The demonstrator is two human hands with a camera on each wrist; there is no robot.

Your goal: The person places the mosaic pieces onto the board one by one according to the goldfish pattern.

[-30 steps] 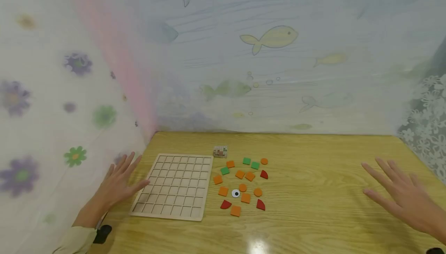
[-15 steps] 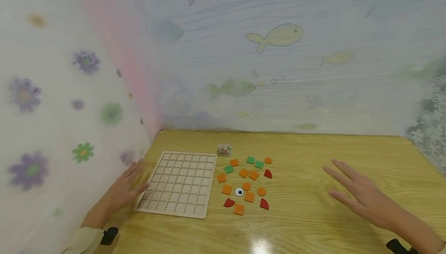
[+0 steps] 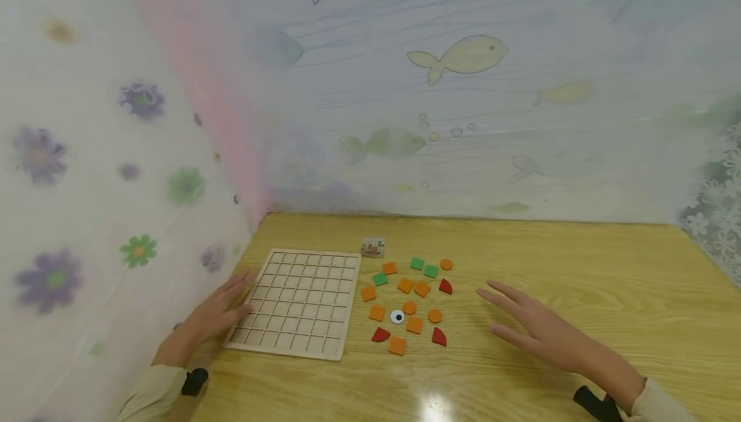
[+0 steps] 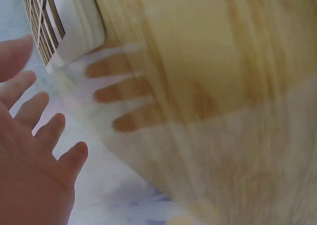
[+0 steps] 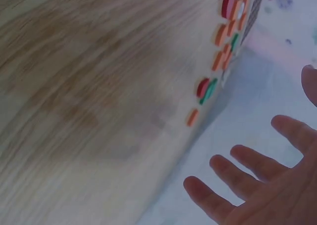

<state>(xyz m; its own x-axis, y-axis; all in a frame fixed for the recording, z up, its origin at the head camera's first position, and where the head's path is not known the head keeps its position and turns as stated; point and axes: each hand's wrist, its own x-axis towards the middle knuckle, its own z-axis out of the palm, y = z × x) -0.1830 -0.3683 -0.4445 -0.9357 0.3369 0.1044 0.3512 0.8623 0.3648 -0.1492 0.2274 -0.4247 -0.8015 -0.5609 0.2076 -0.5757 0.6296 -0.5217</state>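
My left hand (image 3: 211, 312) is at the left edge of a wooden grid board (image 3: 346, 306), its thumb overlapping the rim in the head view. In the left wrist view its fingers (image 4: 32, 108) are spread with nothing between them, and a corner of the board (image 4: 89, 22) shows. My right hand (image 3: 538, 329) hovers over the table to the right of the loose pieces, fingers extended and holding nothing. Nearest to it are red quarter-circle pieces (image 3: 439, 337) and an orange disc (image 3: 435, 316). Orange squares (image 3: 397, 345), green squares (image 3: 417, 264) and a white eye disc (image 3: 397, 317) lie among them.
A small picture card (image 3: 373, 247) lies behind the pieces, near the board's far right corner. The wooden table (image 3: 579, 255) meets a fish-painted wall covering (image 3: 463, 152) at the back and a flower-patterned one (image 3: 87, 216) on the left.
My right hand has moved left across the table toward the pieces. My left hand has shifted slightly right and lower beside the board. Board and pieces lie as before.
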